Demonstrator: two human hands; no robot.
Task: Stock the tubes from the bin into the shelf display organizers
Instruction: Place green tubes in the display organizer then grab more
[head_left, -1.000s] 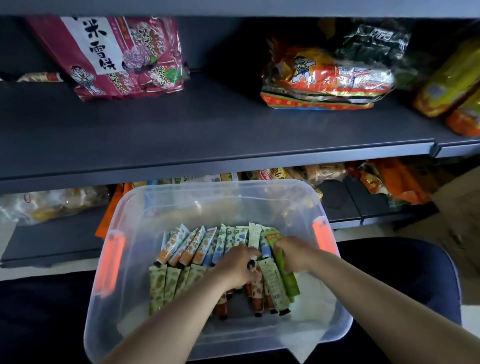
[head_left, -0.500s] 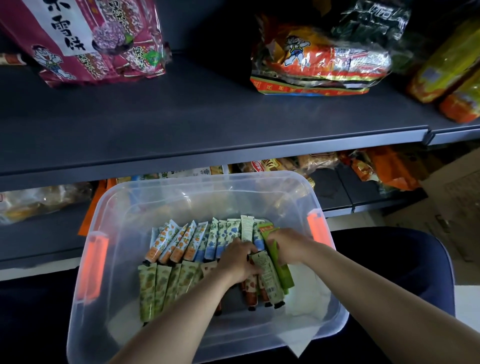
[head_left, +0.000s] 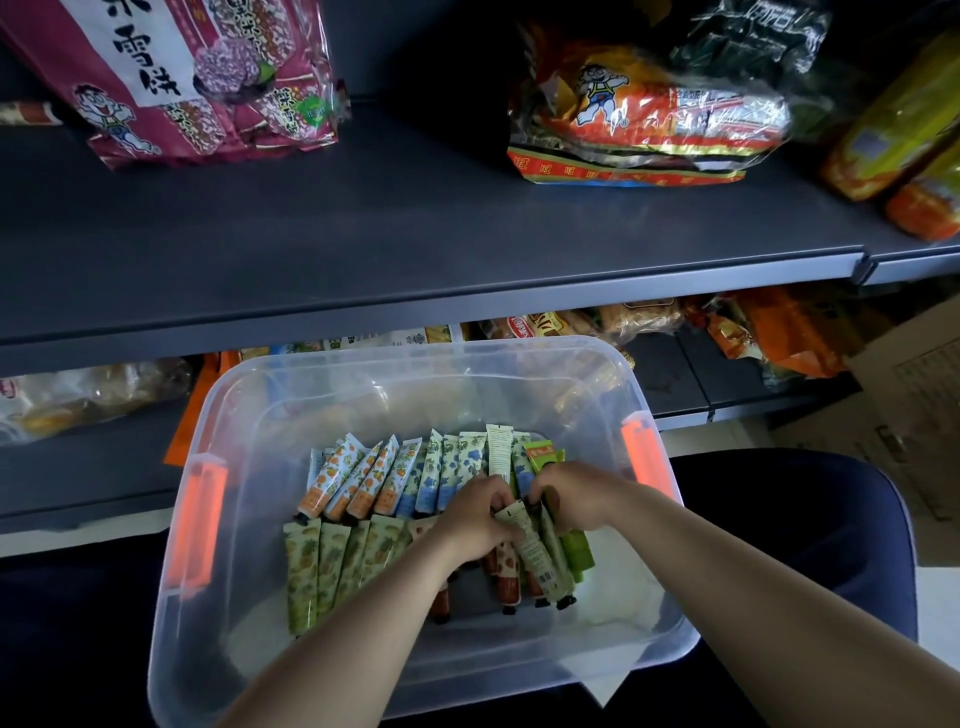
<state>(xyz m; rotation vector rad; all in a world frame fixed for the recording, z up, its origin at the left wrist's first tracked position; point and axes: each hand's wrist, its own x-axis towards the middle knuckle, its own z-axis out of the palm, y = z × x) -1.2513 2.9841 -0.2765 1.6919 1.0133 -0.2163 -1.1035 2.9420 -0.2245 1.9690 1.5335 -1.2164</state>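
A clear plastic bin with orange handles sits on my lap below the shelves. Inside lie rows of small patterned tubes: orange-print tubes, blue-print tubes, pale green pineapple-print tubes and some red-capped ones. Both hands are down in the bin's right half. My left hand curls its fingers round a small bunch of tubes. My right hand grips green tubes beside it. A cream tube lies slanted between the two hands. No display organizer is in view.
A dark grey shelf runs across above the bin, bare in its middle. A pink snack bag lies at its left, an orange snack bag at its right. More snack packs fill the lower shelf. A cardboard box stands at right.
The view has tilted down and the bin looks closer. Both hands have stayed among the tubes at the bin's right, drawing closer together around the bunch.
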